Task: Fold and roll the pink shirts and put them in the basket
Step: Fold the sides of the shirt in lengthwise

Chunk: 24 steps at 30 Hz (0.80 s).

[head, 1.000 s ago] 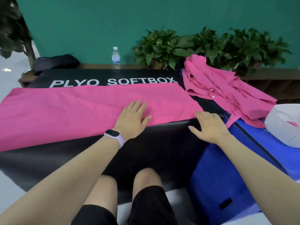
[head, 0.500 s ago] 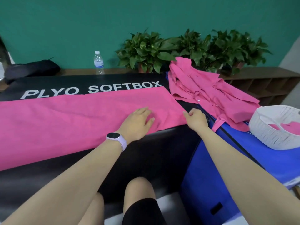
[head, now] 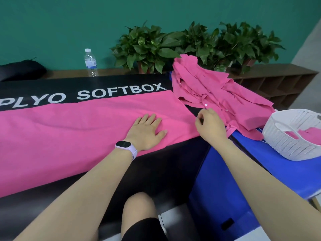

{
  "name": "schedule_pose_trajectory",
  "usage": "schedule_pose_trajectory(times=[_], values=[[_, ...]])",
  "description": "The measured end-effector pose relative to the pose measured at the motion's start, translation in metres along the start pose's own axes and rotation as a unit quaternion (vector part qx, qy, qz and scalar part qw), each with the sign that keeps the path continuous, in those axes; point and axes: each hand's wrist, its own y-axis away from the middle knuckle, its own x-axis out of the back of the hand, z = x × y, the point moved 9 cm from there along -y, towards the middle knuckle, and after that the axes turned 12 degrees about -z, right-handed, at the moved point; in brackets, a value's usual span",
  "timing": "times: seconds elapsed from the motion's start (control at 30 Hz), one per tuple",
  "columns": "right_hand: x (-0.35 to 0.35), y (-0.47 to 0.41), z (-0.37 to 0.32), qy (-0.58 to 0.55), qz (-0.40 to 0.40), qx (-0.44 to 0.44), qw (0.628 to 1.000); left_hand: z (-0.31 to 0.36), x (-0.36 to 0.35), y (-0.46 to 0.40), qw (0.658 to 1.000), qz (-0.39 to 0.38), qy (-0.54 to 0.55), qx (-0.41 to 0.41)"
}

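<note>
Head view: left hand (head: pixel 145 132) lies flat, fingers straight, on the folded pink shirt (head: pixel 69 133) spread over the black counter (head: pixel 156 171); right hand (head: pixel 211 126), fingers curled, pinches its right end. Farther right: white basket (head: pixel 284 145), then heaped pink shirts (head: pixel 217 94).

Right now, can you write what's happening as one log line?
step: folding | left hand: flat on folded shirt | right hand: fingers curled at shirt's right end | pile: unfolded | basket: pink cloth inside

Folded shirt (head: pixel 83 134) lies left of shirt pile (head: pixel 217 96); basket (head: pixel 293 136) rightmost.
</note>
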Motion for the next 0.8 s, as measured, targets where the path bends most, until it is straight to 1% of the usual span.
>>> schedule_pose_trajectory(times=[0.03,0.07,0.13,0.2,0.27,0.33,0.37,0.4,0.47,0.5,0.53,0.6,0.7,0.77,0.8], values=[[-0.003,-0.006,-0.016,-0.007,-0.001,0.033,0.999,0.000,0.000,0.000,1.000,0.000,0.002,0.000],[-0.009,-0.014,-0.032,-0.020,-0.023,0.061,0.998,0.001,-0.001,0.000,1.000,-0.001,0.002,0.001],[-0.033,-0.031,-0.062,-0.050,-0.121,0.102,0.986,0.001,-0.002,0.000,1.000,-0.011,-0.007,-0.003],[-0.058,-0.042,-0.088,-0.071,-0.217,0.129,0.965,-0.002,0.004,-0.006,0.999,-0.029,-0.001,-0.022],[-0.073,-0.052,-0.102,-0.080,-0.266,0.138,0.951,-0.016,0.026,-0.017,0.999,-0.002,0.039,-0.031],[-0.082,-0.066,-0.109,-0.068,-0.284,0.141,0.946,-0.040,0.048,-0.028,0.997,0.053,0.058,-0.013],[-0.086,-0.072,-0.112,-0.063,-0.290,0.142,0.944,-0.052,0.051,-0.032,0.996,0.068,0.055,-0.003],[-0.091,-0.077,-0.117,-0.070,-0.294,0.144,0.942,-0.061,0.048,-0.034,0.996,0.068,0.054,0.005],[-0.102,-0.081,-0.130,-0.121,-0.304,0.163,0.931,-0.071,0.032,-0.038,0.998,0.046,0.049,0.020],[-0.109,-0.079,-0.136,-0.138,-0.315,0.186,0.920,-0.072,0.025,-0.039,0.998,0.039,0.042,0.025],[-0.118,-0.076,-0.139,-0.128,-0.323,0.216,0.913,-0.073,0.020,-0.041,0.999,0.034,0.029,0.026],[-0.133,-0.078,-0.132,-0.043,-0.336,0.256,0.905,-0.075,0.016,-0.045,0.999,0.024,0.008,0.029],[-0.137,-0.112,-0.099,0.057,-0.343,0.227,0.910,-0.080,0.015,-0.045,0.998,0.024,0.010,0.048],[-0.135,-0.138,-0.083,0.086,-0.328,0.209,0.917,-0.078,0.019,-0.043,0.998,0.043,0.011,0.047],[-0.135,-0.148,-0.078,0.094,-0.323,0.205,0.919,-0.075,0.023,-0.040,0.998,0.061,0.008,0.030]])
